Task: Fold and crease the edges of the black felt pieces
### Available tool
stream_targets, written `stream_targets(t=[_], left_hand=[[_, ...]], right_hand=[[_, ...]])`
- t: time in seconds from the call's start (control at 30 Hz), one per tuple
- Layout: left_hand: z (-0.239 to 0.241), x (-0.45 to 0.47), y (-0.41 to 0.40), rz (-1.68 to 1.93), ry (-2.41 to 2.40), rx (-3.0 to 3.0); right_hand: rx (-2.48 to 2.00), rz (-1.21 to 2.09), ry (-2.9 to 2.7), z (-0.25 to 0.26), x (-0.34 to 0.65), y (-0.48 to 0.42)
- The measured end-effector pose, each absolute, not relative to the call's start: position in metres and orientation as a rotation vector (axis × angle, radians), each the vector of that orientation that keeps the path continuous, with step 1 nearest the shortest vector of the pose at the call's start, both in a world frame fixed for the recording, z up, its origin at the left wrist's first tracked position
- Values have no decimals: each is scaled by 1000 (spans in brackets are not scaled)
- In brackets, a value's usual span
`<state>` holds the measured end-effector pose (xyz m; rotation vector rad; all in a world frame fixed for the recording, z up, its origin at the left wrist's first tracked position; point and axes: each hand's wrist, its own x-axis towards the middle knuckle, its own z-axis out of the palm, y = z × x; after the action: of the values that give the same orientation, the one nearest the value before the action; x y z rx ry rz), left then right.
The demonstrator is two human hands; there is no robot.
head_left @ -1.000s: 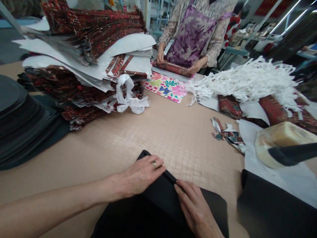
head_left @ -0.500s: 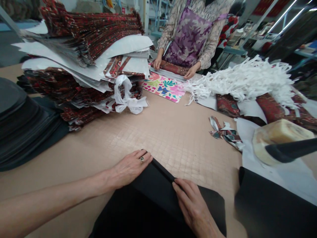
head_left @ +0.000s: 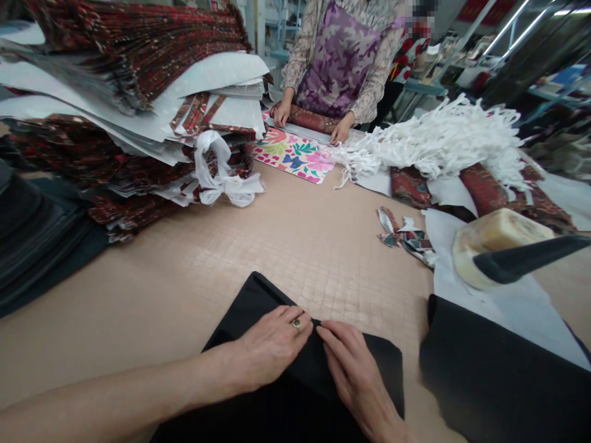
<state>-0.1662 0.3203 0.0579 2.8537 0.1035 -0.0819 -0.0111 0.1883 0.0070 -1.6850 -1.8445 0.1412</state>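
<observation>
A black sheet of material [head_left: 244, 311], fabric or thin leather, lies in front of me with a narrow fold along its far edge. My left hand [head_left: 272, 347] is closed on the middle of that folded edge, with a ring on one finger. Close beside it, my right hand [head_left: 353, 369] pinches the same edge a little to the right. Only a small gap separates the two hands. The fingertips are partly hidden at the fold. On the right, a second black piece [head_left: 498, 369] lies apart from my hands.
Tall stacks of red patterned pieces [head_left: 194, 55] and a dark pile [head_left: 41, 240] stand left. At right are a yellowish block with a black handle [head_left: 503, 246], fabric scraps [head_left: 404, 234] and white strips [head_left: 443, 141]. Across the table [head_left: 184, 295], a co-worker's hands [head_left: 341, 128] hold a patterned roll.
My left hand has slid right along the folded edge, from the sheet's far left corner to beside my right hand. That corner is now uncovered. The view has shifted slightly.
</observation>
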Motion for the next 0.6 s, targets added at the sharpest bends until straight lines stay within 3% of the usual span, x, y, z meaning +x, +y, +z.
stream_targets(t=[0.3,0.6], left_hand=[[50,-157,323,72,389,2571],[45,-156,322,174,327,2549]], right_hand=[[-1908,-20,-1684,17,0,192],[-1957,115,-1703,30,-1,197]])
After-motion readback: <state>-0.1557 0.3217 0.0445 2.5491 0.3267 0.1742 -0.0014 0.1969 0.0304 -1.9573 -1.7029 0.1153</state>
